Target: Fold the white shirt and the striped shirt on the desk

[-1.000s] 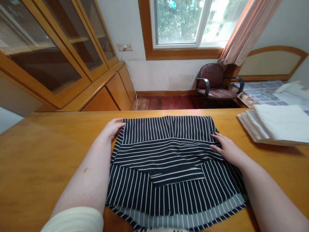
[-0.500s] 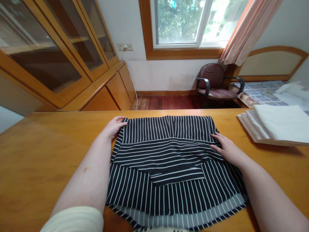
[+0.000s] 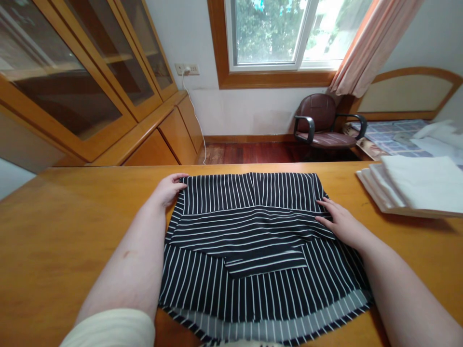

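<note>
A black shirt (image 3: 210, 226) with white stripes lies folded on the wooden table in front of me. Its sleeves are laid across the middle, with a cuff (image 3: 267, 264) pointing sideways, and the curved hem is nearest me. At the far left corner of the shirt rests my left hand (image 3: 170, 189), thumb and fingers apart, with a bit of fabric showing between them. My right hand (image 3: 338, 220) lies on the right edge, its fingers spread over the cloth.
On the table (image 3: 90, 217) to the right is a stack of folded white cloths (image 3: 415, 188). Beyond the table stand a brown armchair (image 3: 320, 120), a bed (image 3: 394, 137) and a glass-fronted cabinet (image 3: 126, 120). A white cord (image 3: 196, 113) hangs from a wall socket.
My left hand has shifted very slightly left at the shirt's far corner. My right hand and the rest of the shirt look unchanged.
</note>
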A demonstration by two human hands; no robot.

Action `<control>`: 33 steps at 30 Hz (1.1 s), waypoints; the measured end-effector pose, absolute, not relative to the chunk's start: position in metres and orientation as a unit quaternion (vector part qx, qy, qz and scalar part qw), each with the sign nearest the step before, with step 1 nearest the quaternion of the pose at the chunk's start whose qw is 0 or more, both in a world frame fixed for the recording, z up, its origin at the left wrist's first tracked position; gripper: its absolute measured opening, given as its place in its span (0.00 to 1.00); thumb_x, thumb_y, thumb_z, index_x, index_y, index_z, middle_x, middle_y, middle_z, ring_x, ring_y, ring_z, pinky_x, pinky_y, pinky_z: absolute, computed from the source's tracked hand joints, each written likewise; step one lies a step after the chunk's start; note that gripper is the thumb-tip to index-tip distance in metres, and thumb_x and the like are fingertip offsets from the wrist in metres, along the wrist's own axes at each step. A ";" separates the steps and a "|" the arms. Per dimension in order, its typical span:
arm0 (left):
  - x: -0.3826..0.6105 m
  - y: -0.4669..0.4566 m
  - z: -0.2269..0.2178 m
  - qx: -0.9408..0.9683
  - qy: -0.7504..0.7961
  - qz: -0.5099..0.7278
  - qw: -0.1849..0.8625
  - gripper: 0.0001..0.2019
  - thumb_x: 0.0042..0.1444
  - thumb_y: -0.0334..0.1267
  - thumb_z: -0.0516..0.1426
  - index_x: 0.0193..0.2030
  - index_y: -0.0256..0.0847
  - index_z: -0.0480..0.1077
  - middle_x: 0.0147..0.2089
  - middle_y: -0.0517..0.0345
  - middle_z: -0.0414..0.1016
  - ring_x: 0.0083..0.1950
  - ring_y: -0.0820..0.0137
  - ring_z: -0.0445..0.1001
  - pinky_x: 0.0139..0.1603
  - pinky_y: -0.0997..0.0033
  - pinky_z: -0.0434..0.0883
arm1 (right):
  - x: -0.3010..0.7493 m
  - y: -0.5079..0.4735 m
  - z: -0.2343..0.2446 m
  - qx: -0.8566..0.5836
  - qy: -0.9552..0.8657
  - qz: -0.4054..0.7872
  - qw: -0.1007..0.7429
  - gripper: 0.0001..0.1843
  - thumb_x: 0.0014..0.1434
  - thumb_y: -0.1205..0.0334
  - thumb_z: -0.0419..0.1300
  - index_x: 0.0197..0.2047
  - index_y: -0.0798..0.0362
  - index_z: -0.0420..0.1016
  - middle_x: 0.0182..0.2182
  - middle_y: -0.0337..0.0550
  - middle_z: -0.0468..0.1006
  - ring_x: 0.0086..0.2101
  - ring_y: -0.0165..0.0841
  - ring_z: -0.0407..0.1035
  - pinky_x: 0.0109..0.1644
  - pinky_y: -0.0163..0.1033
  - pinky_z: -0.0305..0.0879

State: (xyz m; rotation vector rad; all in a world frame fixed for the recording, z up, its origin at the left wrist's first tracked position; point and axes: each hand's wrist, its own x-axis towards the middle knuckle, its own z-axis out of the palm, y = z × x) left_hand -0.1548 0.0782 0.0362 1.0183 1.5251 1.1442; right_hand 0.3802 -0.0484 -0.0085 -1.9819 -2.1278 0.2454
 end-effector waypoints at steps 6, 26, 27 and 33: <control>-0.155 0.079 0.034 0.454 0.678 0.420 0.397 0.22 0.38 0.21 0.60 0.42 0.41 0.75 0.40 0.54 0.78 0.38 0.67 0.77 0.46 0.66 0.72 | 0.378 -0.050 -0.008 -0.675 -0.727 0.094 0.086 0.35 0.59 0.43 0.51 0.64 0.54 0.61 0.65 0.54 0.56 0.63 0.48 0.52 0.65 0.56 0.53; -0.032 0.032 0.028 0.841 0.511 0.025 0.175 0.33 0.59 0.58 0.48 0.70 0.52 0.49 0.74 0.55 0.34 0.73 0.52 0.32 0.68 0.44 0.34 | 0.380 -0.050 -0.011 -0.668 -0.736 0.104 0.024 0.40 0.58 0.41 0.51 0.68 0.53 0.53 0.67 0.55 0.49 0.65 0.48 0.43 0.65 0.60 0.47; -0.031 0.033 0.025 0.843 0.509 0.007 0.174 0.34 0.59 0.58 0.48 0.70 0.52 0.47 0.74 0.54 0.34 0.73 0.52 0.31 0.68 0.43 0.33 | 0.379 -0.051 -0.010 -0.669 -0.735 0.106 0.021 0.41 0.58 0.40 0.51 0.69 0.52 0.53 0.67 0.54 0.49 0.66 0.48 0.43 0.65 0.59 0.46; -0.044 0.042 0.029 0.826 0.534 -0.033 0.177 0.38 0.58 0.60 0.48 0.71 0.48 0.46 0.74 0.48 0.36 0.73 0.49 0.33 0.67 0.40 0.37 | 0.375 -0.052 -0.007 -0.672 -0.733 0.104 0.015 0.42 0.57 0.39 0.50 0.69 0.52 0.50 0.68 0.53 0.47 0.66 0.47 0.42 0.66 0.60 0.45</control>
